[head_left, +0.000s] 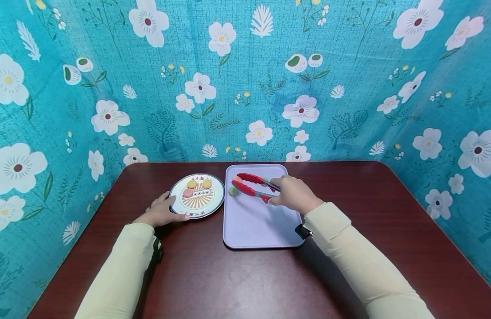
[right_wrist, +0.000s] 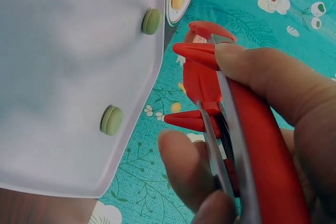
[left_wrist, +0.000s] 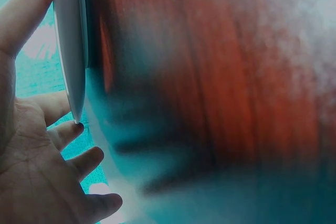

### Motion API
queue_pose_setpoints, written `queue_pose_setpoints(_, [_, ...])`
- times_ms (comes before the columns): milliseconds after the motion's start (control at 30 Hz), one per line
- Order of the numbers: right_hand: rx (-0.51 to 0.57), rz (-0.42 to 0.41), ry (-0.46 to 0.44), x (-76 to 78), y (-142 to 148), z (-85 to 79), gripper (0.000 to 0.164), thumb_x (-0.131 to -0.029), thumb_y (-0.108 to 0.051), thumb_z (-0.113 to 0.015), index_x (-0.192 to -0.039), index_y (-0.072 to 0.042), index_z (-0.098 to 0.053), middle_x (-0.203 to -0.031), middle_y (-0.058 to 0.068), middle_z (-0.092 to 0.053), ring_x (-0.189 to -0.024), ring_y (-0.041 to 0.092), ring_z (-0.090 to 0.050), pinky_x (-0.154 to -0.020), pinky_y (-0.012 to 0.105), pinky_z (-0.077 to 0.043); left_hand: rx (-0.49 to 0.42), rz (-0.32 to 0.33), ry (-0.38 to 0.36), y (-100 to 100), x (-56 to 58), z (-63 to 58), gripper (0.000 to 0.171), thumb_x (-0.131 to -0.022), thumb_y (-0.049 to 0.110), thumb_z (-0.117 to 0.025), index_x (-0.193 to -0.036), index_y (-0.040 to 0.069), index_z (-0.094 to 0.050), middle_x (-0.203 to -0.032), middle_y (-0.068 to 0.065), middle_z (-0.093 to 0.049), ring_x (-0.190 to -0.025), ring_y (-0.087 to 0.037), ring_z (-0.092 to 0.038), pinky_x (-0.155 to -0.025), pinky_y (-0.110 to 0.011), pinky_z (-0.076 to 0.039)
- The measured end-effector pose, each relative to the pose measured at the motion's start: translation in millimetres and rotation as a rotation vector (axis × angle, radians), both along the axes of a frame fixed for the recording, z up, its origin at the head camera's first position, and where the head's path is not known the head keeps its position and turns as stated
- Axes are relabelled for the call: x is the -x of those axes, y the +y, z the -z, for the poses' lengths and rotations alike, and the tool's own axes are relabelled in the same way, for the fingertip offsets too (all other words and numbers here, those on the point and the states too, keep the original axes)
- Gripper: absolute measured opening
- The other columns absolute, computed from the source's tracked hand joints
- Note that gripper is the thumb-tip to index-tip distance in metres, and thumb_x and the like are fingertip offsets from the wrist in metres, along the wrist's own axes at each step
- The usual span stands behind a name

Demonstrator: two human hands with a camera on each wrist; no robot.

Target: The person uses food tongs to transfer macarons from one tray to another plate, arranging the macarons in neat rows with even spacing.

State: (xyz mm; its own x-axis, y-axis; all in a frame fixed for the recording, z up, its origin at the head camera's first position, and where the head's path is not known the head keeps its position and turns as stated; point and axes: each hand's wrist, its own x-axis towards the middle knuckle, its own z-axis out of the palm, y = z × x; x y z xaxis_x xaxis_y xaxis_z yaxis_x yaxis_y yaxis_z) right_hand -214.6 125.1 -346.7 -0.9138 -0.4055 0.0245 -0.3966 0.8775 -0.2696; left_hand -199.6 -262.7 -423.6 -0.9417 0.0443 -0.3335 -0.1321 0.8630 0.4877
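Note:
My right hand [head_left: 295,194] grips red-and-metal tongs [head_left: 249,191] above the lavender tray [head_left: 253,228]. Between the tong tips is a pink macaron [head_left: 238,179], mostly covered by the red heads in the right wrist view. Two green macarons, one near the tray's edge [right_wrist: 151,21] and another farther along [right_wrist: 112,120], lie on the tray. To the left, my left hand [head_left: 162,210] holds the rim of a round white plate [head_left: 207,208], thumb over the edge and fingers spread at the side and underneath. Two yellow macarons [head_left: 199,184] and a pink one [head_left: 188,192] rest on that plate.
Plate and tray stand side by side on a dark reddish-brown table [head_left: 189,274]. Behind the table and along its sides hangs a turquoise floral cloth [head_left: 237,102]. Each wrist wears a black strap.

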Motion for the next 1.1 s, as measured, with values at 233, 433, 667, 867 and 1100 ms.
queue_pose_setpoints(233, [0.006,-0.001,-0.004,1.9,-7,-1.5,0.055,-0.073,-0.03,-0.084,-0.12,-0.006,-0.067,-0.09,0.009,-0.069,-0.073,0.019,-0.057,-0.066,0.032,-0.053,0.004,0.005,0.007,0,-1.1,-1.5,0.112,-0.073,0.058,-0.074,-0.151,-0.003,-0.02,-0.155,-0.029,-0.007,-0.136,-0.051,-0.011,-0.106,-0.072,-0.014])
queue_pose_setpoints(433, [-0.009,0.003,0.005,0.8,-10,-3.4,0.055,-0.073,-0.03,-0.084,-0.12,-0.007,-0.067,-0.092,0.011,-0.067,-0.075,0.02,-0.058,-0.064,0.032,-0.053,-0.004,-0.002,-0.003,0,-1.2,-1.6,0.112,-0.074,0.057,-0.074,-0.152,-0.002,-0.019,-0.155,-0.028,-0.006,-0.136,-0.05,-0.01,-0.106,-0.072,-0.014])
queue_pose_setpoints(667, [-0.014,0.018,-0.002,-0.3,-16,-4.0,0.059,-0.072,-0.031,-0.086,-0.122,-0.007,-0.066,-0.093,0.011,-0.06,-0.074,0.02,-0.055,-0.059,0.029,-0.051,-0.007,0.005,0.011,0,-1.5,-0.7,0.111,-0.074,0.056,-0.075,-0.151,-0.001,-0.02,-0.155,-0.028,-0.007,-0.136,-0.051,-0.01,-0.106,-0.072,-0.015])
queue_pose_setpoints(867, [-0.014,0.008,-0.011,2.4,-20,-1.8,0.062,-0.072,-0.031,-0.086,-0.125,-0.008,-0.065,-0.096,0.011,-0.061,-0.075,0.019,-0.056,-0.062,0.029,-0.053,-0.003,-0.002,0.0,1,-0.2,-0.2,0.112,-0.074,0.058,-0.074,-0.152,0.0,-0.019,-0.156,-0.027,-0.006,-0.137,-0.05,-0.01,-0.106,-0.072,-0.015])
queue_pose_setpoints(1100, [-0.025,-0.02,-0.009,5.1,-25,-0.5,0.06,-0.073,-0.032,-0.085,-0.124,-0.008,-0.066,-0.098,0.011,-0.062,-0.078,0.019,-0.055,-0.065,0.03,-0.052,0.003,-0.021,-0.024,-1,0.9,-0.6,0.115,-0.073,0.06,-0.074,-0.153,0.001,-0.017,-0.157,-0.025,-0.004,-0.136,-0.049,-0.01,-0.105,-0.071,-0.019])
